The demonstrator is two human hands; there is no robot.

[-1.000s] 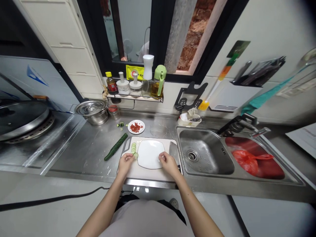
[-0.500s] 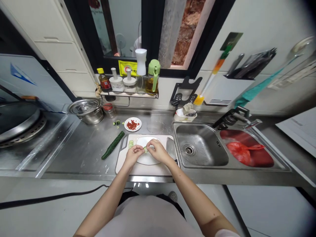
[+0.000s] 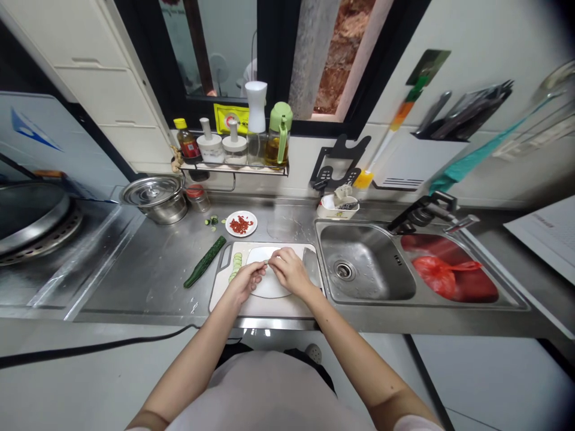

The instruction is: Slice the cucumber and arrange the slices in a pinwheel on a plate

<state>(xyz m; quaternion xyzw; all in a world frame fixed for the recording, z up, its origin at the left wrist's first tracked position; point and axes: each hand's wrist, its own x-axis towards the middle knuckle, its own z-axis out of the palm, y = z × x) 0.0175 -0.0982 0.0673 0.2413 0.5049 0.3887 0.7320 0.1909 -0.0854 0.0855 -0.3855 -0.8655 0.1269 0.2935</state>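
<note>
A white plate (image 3: 269,287) lies on a pale cutting board (image 3: 251,306) on the steel counter. My left hand (image 3: 245,280) and my right hand (image 3: 290,270) meet over the plate, fingers pinched together on a small piece I cannot make out. A row of cucumber slices (image 3: 236,263) lies on the board left of the plate. A long piece of cucumber (image 3: 206,261) rests on the counter beside the board. A knife blade (image 3: 311,263) lies at the board's right edge.
A small dish of red chilli (image 3: 241,224) and cucumber ends (image 3: 212,221) sit behind the board. A lidded pot (image 3: 155,197) stands at the left, a sink (image 3: 363,272) at the right with a red bag (image 3: 442,276) in its far basin. Bottles line a shelf (image 3: 233,170).
Both hands left the plate's edges and came together over its middle. A pale green slice showed between the fingertips half a second ago; the fingers now hide it. The camera tilted slightly.
</note>
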